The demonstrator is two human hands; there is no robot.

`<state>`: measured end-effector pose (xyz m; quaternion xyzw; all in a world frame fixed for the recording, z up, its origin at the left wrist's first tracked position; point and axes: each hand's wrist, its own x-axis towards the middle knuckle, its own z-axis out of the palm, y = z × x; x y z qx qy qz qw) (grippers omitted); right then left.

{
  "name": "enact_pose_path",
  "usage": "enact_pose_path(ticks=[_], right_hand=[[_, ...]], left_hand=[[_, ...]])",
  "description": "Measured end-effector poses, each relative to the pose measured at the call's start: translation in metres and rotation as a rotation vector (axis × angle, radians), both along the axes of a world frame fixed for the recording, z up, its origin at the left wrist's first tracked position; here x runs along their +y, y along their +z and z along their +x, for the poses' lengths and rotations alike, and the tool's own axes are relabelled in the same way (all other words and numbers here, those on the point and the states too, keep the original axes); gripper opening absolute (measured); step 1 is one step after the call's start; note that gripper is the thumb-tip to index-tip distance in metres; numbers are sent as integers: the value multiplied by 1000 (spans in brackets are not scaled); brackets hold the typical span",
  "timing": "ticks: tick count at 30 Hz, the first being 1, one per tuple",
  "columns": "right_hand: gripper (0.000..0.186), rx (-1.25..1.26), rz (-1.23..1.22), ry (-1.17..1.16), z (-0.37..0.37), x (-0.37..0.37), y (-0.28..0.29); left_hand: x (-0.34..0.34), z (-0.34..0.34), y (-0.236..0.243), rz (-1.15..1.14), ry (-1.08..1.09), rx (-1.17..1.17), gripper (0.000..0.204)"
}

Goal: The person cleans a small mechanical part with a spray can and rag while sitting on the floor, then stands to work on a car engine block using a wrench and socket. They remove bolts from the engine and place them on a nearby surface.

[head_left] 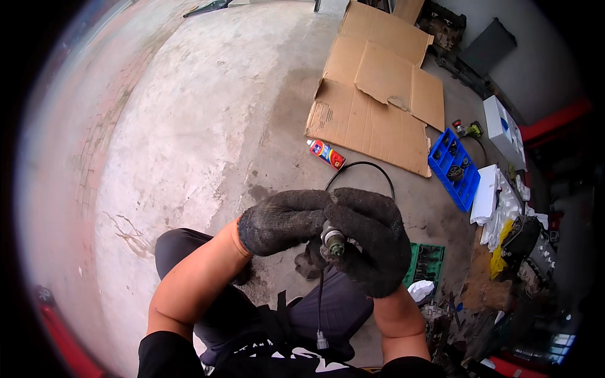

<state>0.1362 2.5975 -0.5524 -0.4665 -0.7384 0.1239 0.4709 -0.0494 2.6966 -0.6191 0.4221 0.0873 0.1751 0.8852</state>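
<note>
Both my hands, in dark knitted work gloves, meet in front of me around an oxygen sensor (334, 242). Its metal tip, greenish at the end, points toward me, with a hex collar behind it. My right hand (375, 239) is closed around the sensor's right side. From the left, my left hand (287, 217) has its fingers closed against it; its fingertips are partly hidden. A black cable (372, 165) loops up beyond the hands, and another length hangs below them, ending in a grey plug (322, 341) over my lap.
A red and blue spray can (326, 154) lies beyond my hands, beside flattened cardboard (372, 126). To the right are a blue parts tray (465, 189), white foam (484, 195) and a green socket case (413, 264). Greasy machine parts (529, 246) crowd the far right.
</note>
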Motion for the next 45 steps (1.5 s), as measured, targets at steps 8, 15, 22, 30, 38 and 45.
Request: enact_pose_path(ticks=[8,15,22,30,38,45], right_hand=[[42,-91,12,-2,-20,6,13],[43,-52,18,-20,-28,14,10],[41,-19,20,-34,-23,16,3],[44,24,-42,-81,-22,23,-6],[36,836,-362,47,-12,24,-31],[63,1240,-484,273,-8,34,-46]], left_hand=[[9,-18,-18,358,97,-23,30],[19,-19,12,178,46,-14,33],[25,-12,17,144,31,-16,30],[24,-3,9,247,111,14,37],[8,3,13,576,169,359,35],[0,9,5,799,258,385,21]])
